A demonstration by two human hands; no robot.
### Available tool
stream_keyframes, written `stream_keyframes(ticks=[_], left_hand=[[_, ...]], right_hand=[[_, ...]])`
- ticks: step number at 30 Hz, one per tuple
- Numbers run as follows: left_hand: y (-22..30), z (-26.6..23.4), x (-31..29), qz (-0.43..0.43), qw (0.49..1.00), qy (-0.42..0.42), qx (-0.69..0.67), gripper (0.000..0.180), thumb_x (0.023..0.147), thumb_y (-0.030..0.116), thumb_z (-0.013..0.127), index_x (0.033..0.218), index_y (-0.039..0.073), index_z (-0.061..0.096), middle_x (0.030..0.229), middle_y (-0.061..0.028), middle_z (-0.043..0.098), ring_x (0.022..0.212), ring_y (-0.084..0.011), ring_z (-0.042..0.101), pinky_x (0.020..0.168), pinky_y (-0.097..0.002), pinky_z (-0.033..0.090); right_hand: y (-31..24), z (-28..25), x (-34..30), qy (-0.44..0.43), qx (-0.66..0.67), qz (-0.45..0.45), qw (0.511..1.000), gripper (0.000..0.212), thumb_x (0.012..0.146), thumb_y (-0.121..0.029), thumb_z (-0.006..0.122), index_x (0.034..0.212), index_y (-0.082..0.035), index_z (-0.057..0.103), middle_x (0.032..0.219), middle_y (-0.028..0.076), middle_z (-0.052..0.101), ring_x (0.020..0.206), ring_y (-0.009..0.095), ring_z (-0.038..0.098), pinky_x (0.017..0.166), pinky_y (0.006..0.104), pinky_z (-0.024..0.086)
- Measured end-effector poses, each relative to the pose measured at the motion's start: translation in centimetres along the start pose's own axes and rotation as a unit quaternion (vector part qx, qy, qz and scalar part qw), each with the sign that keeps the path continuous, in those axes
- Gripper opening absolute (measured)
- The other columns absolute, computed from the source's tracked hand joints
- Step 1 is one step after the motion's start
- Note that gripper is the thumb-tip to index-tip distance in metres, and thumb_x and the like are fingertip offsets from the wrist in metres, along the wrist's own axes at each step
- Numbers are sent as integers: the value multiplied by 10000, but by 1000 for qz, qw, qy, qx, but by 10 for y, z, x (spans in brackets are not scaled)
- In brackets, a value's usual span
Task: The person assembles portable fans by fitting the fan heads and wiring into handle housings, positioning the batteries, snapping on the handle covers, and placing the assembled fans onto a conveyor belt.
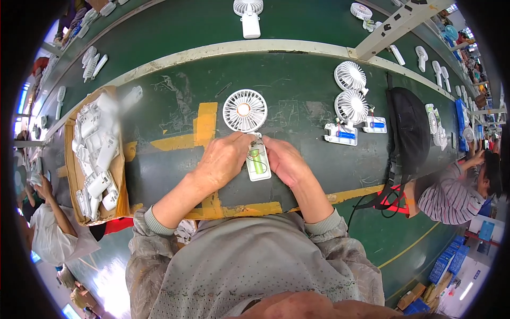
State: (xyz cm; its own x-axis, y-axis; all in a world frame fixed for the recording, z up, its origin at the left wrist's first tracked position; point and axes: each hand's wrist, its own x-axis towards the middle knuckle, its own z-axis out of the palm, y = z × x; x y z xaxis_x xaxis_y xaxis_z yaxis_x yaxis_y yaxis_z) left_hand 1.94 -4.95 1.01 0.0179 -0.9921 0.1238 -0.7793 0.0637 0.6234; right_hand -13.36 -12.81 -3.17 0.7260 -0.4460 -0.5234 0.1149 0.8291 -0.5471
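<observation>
Fan (pixel 245 110) between hands; parts box (pixel 123 199) left; two fans (pixel 351 106) right, perhaps unfinished.

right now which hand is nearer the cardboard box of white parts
Left. The left hand is on the open fan handle, on the side toward the cardboard box; the right hand holds the handle's far side.

Both forearms come in from the lower edge, converging toward the middle. Left hand (pixel 224 158) palm down, fingers curled forward. Right hand (pixel 284 160) close beside it, fingers bent inward, pinching.
</observation>
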Motion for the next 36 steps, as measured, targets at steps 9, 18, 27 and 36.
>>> stream_keyframes(ticks=[9, 18, 27, 36], left_hand=[[1, 1, 2, -17, 1000, -7, 7, 220, 764, 2, 581, 981, 27, 609, 906, -146, 631, 750, -347, 616, 635, -391, 509], [0, 2, 2, -11, 1000, -3, 3, 221, 755, -9, 584, 973, 17, 605, 903, -158, 626, 749, -356, 611, 631, -396, 506], [0, 1, -1, 14, 1000, -2, 0, 170, 795, 15, 532, 957, 1, 582, 888, -162, 611, 727, -358, 605, 605, -429, 492], [3, 0, 1, 17, 1000, -11, 10, 171, 787, 0, 523, 951, 1, 573, 877, -164, 601, 722, -365, 600, 598, -437, 486]], right_hand=[[4, -1, 2, 4, -13, -20, 1000, 291, 947, -198, 433, 1112, 23, 525, 975, 73, 596, 864, 130, 583, 757, 278, 493], [7, 2, 1, 25, -107, -46, 993, 296, 930, -122, 380, 1120, 54, 522, 959, 63, 590, 853, 108, 554, 754, 254, 466], [17, -1, 2, 28, -255, -123, 959, 310, 891, -101, 377, 1128, 40, 520, 923, 47, 575, 818, 93, 520, 736, 238, 443], [24, -9, 7, 47, -281, -155, 946, 308, 871, -108, 393, 1120, 27, 512, 879, 58, 582, 804, 117, 531, 724, 282, 450]])
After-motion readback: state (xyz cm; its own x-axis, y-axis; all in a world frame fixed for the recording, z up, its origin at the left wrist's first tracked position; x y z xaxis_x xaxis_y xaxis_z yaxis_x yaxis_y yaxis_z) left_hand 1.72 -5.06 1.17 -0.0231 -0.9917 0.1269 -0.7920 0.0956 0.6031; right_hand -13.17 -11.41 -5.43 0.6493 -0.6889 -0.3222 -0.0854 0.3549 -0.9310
